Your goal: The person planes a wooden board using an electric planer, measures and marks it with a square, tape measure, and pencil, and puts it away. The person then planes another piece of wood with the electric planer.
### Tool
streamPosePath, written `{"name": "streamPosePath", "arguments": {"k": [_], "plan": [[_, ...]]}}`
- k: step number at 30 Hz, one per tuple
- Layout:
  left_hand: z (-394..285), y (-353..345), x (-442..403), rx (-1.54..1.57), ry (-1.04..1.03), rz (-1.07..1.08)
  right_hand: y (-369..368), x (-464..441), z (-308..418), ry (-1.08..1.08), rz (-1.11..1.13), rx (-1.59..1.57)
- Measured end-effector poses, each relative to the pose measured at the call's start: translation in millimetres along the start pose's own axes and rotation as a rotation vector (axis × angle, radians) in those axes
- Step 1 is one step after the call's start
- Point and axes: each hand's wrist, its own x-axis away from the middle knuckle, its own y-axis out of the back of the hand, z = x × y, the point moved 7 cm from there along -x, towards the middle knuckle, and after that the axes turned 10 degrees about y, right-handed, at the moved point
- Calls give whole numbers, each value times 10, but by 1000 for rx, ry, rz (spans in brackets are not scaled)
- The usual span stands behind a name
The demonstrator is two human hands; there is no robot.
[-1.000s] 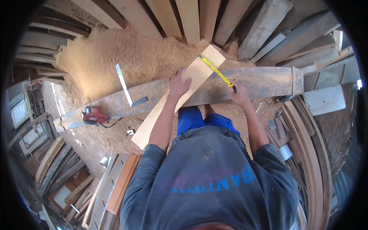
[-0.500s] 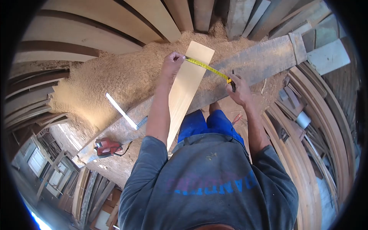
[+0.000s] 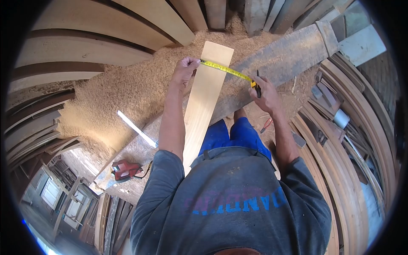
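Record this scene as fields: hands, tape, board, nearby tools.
Left hand: pinching the end of the yellow tape
Right hand: gripping the tape's case
Tape: stretched across the pale board and past its right edge
Board: lying across the dark plank
Nearby: red power tool, pale strip

Dark grey shirt [image 3: 233, 191], blue shorts [image 3: 245, 135]

I log one tape measure [image 3: 227, 70], marks too small to read, case [image 3: 254, 84] partly covered by the right hand [image 3: 267, 96]; one pale board [image 3: 204, 95], near end hidden behind the shirt [image 3: 238, 187]; one metal square [image 3: 134, 127], lower end masked by the left arm [image 3: 172, 121]; several planks [image 3: 214, 15], cut off by the upper edge.
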Motion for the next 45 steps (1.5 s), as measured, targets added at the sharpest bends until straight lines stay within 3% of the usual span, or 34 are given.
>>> {"name": "streamPosePath", "arguments": {"k": [5, 8, 15, 18, 21, 24, 26, 28, 30, 34, 37, 40, 45], "plan": [[-18, -8, 23, -6, -7, 1, -14, -10, -2, -36, 29, -10], [-9, -2, -2, 7, -9, 12, 12, -4, 37, 75, -49, 60], [34, 17, -31, -8, -43, 20, -15, -10, 11, 14, 11, 54], [76, 22, 84, -108, -80, -133, 9, -17, 30, 32, 7, 56], [167, 106, 302, -416, -207, -361, 10, -23, 24, 61, -4, 71], [377, 22, 967, -630, -175, -654, 16, -23, 9, 53, 10, 36], [651, -164, 1481, -977, -187, -755, 51, -38, 27, 13, 34, -55], [961, -330, 1857, -1117, 20, -673, 59, -7, -45, 56, -49, -151], [1316, -224, 1913, -1178, 55, -699, 89, 5, -95, 61, -95, -214], [1339, -163, 1871, -1188, 171, -625, 189, -25, -99, 49, -112, -256], [1216, 66, 1926, -1137, 87, -542, 351, -23, 17, 114, -148, -205], [1149, 297, 1953, -338, -190, 38, 478, -8, 48, 165, -151, -246], [1908, 570, 2385, 625, 473, 562, 926, 100, 348, 110, -108, -339]]}}
